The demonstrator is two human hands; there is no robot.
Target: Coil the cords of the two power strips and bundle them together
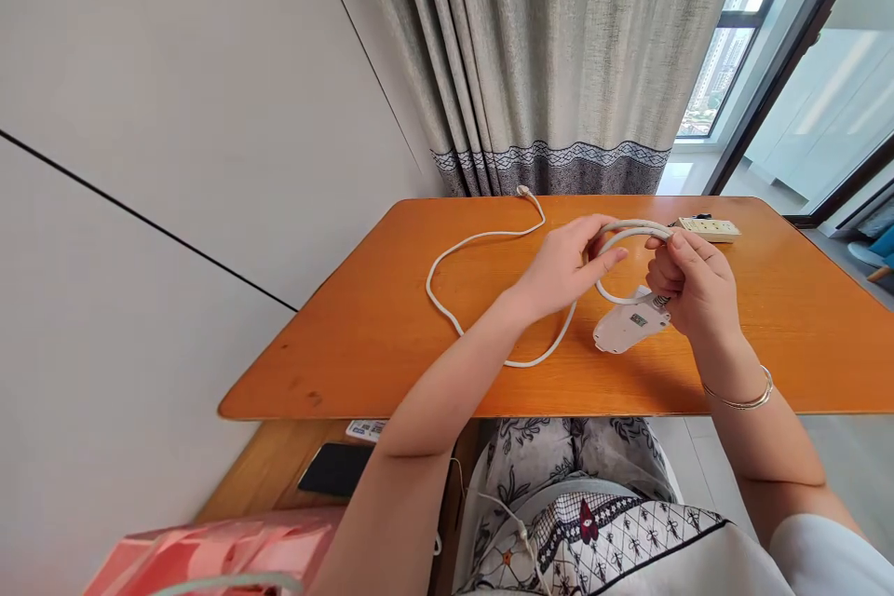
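Observation:
A white cord (475, 238) loops across the orange table (391, 326), ending in a plug near the far edge. My left hand (562, 270) is curled around a bend of this cord above the table's middle. My right hand (688, 284) pinches the cord's upper loop between thumb and fingers and also holds the cord end of a white oval device (629, 326), which hangs tilted just above the tabletop. A silver bangle sits on my right wrist.
A white power strip (709, 226) lies at the far right of the table. Grey curtains (559, 56) hang behind it. A black phone (336, 468) rests on a lower wooden surface at left, with a pink bag (216, 554) below it.

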